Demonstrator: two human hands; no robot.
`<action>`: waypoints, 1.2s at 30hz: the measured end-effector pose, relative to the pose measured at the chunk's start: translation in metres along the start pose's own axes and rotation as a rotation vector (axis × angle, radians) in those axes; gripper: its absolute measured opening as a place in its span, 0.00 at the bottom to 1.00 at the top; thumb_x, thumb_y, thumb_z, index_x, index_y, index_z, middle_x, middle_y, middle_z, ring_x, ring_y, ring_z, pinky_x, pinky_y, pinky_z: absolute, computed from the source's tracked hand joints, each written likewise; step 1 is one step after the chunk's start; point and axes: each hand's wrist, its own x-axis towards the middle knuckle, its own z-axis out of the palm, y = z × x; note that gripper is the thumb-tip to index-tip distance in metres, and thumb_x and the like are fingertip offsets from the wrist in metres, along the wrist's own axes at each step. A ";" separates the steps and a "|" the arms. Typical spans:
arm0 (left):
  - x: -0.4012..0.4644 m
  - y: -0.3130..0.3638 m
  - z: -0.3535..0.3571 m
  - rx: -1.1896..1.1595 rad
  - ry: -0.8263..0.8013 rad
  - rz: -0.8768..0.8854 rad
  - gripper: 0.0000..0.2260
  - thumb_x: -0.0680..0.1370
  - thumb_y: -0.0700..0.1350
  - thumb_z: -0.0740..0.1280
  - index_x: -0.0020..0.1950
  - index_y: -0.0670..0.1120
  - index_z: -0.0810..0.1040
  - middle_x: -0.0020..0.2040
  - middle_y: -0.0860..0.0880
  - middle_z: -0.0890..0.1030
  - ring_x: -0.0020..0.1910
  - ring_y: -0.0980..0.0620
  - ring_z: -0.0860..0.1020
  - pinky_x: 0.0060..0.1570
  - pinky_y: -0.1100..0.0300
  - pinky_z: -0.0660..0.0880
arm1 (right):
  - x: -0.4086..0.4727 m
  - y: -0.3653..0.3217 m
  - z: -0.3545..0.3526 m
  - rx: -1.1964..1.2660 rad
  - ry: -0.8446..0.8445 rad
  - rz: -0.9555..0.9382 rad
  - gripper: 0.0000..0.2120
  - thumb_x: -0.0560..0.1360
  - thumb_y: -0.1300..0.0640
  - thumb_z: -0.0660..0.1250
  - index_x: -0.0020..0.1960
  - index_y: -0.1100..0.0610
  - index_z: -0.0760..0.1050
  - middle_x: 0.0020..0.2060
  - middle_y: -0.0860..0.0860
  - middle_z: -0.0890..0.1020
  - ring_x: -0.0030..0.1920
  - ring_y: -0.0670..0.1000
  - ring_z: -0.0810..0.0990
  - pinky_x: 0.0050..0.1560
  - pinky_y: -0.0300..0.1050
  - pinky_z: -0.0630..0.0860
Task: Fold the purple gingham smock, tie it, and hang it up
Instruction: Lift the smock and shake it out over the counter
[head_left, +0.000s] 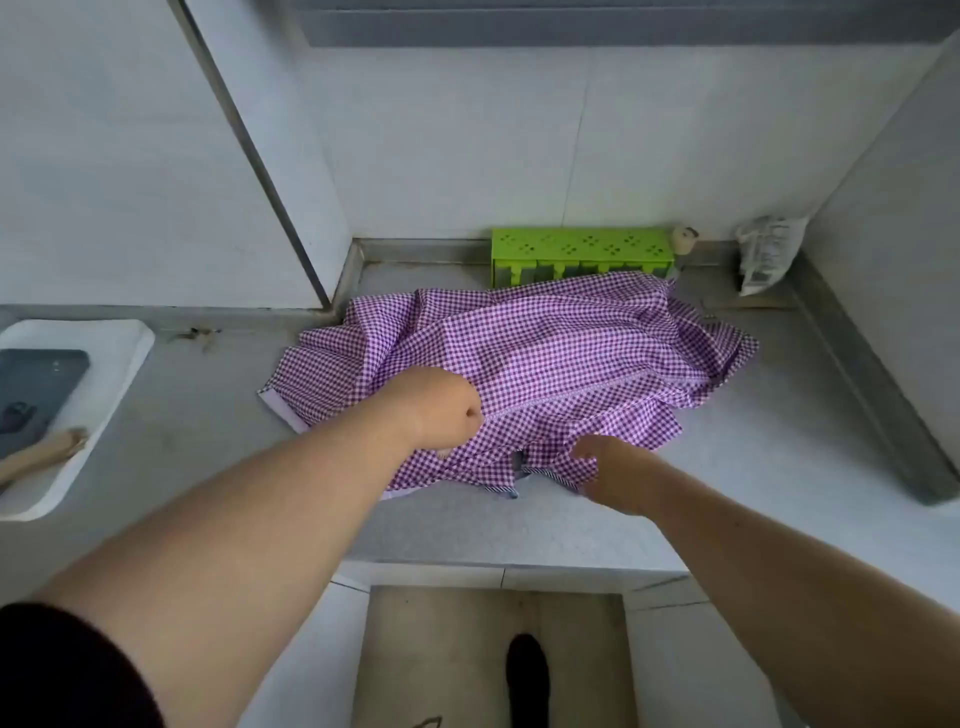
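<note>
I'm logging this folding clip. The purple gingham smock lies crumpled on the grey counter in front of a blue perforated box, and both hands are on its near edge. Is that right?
Not quite: the perforated box behind the purple gingham smock is green, not blue, as the head view shows. The rest holds: the smock lies crumpled on the grey counter, with the left hand and right hand on its near edge.

My arms are bare from the upper arm down to both grips, the left grip (441, 410) and the right grip (613, 475). A short dark sleeve (62, 670), nearly black with a faint maroon cast, covers my left upper arm. No rings, watch or bands show. Below, one dark shoe (527, 675) shows on my foot.
</note>
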 end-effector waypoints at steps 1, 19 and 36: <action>0.003 0.001 0.004 0.020 -0.016 0.011 0.15 0.85 0.51 0.59 0.47 0.49 0.82 0.53 0.48 0.86 0.36 0.54 0.78 0.29 0.63 0.68 | 0.003 0.004 0.004 -0.005 -0.007 0.021 0.14 0.82 0.57 0.67 0.67 0.56 0.75 0.61 0.52 0.80 0.50 0.49 0.80 0.54 0.42 0.82; 0.058 -0.011 0.106 0.261 -0.140 0.116 0.25 0.81 0.54 0.68 0.78 0.55 0.69 0.74 0.50 0.71 0.74 0.45 0.69 0.75 0.46 0.63 | -0.002 0.040 0.040 -0.269 0.219 -0.080 0.20 0.78 0.62 0.68 0.66 0.44 0.77 0.67 0.45 0.76 0.61 0.53 0.78 0.64 0.47 0.78; 0.070 0.006 0.138 0.524 0.120 0.213 0.12 0.79 0.42 0.68 0.62 0.49 0.79 0.59 0.49 0.75 0.58 0.48 0.74 0.60 0.49 0.73 | -0.036 0.036 0.014 -0.042 0.340 -0.155 0.02 0.82 0.52 0.65 0.55 0.47 0.75 0.45 0.43 0.79 0.42 0.42 0.77 0.40 0.37 0.74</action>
